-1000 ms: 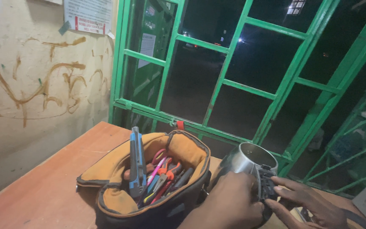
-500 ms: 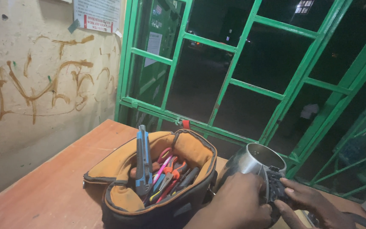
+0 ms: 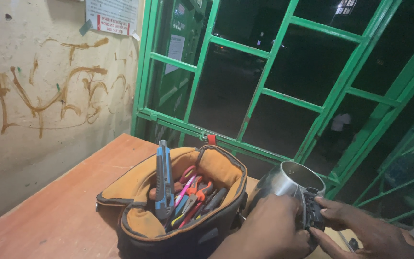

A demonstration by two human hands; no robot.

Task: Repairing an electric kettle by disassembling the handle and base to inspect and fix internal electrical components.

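Observation:
A shiny metal cylinder (image 3: pixel 291 178), open at the top, stands at the near right of the wooden table (image 3: pixel 68 206). My left hand (image 3: pixel 271 225) wraps around its near side. My right hand (image 3: pixel 360 225) pinches a small black part (image 3: pixel 312 213) fixed to the cylinder's right side. Just left of them sits an open tool bag (image 3: pixel 178 211), black outside and orange inside. A blue utility knife (image 3: pixel 163 180) stands upright in it among pliers and several coloured pens.
A green metal window frame (image 3: pixel 264 91) runs behind the table, with darkness outside. At left is a beige wall (image 3: pixel 49 96) with brown smears and a paper notice. A small dark object (image 3: pixel 352 243) lies on the table near my right wrist.
The view has tilted and shifted slightly, so the bag and cylinder sit further right in the picture. Both hands stay on the cylinder, the right fingers working at the black part.

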